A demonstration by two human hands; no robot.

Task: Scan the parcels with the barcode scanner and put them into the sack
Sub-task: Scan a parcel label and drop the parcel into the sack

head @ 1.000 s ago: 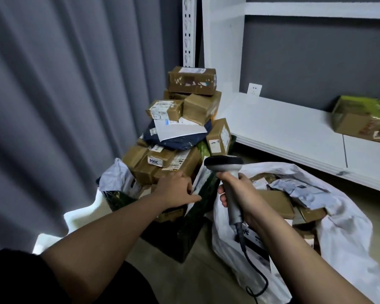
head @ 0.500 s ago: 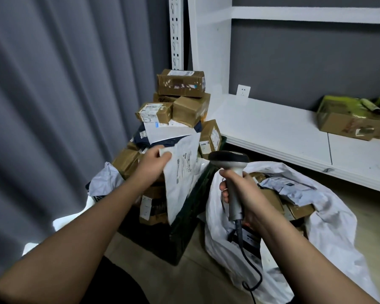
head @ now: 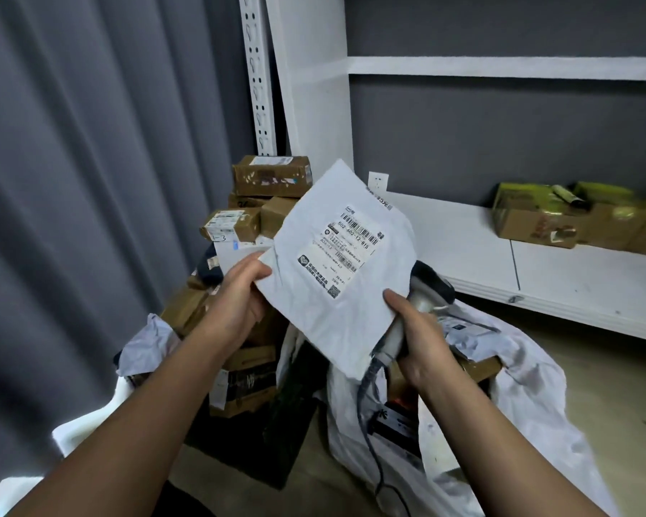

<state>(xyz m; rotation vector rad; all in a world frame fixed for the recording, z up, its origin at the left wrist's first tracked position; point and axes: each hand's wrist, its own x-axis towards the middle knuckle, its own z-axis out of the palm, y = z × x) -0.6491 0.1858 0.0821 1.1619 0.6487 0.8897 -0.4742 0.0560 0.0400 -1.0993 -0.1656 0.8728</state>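
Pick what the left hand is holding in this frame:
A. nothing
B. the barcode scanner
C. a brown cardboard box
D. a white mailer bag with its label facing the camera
D: the left hand pinches the left edge of the white mailer bag, its printed label facing the camera; the barcode scanner sits in the right hand.

White flat plastic mailer (head: 336,263), frame centre: shipping label (head: 345,251) reads "602-602-12-815". Small brown cardboard box (head: 230,223), centre left: handwritten "1-3".
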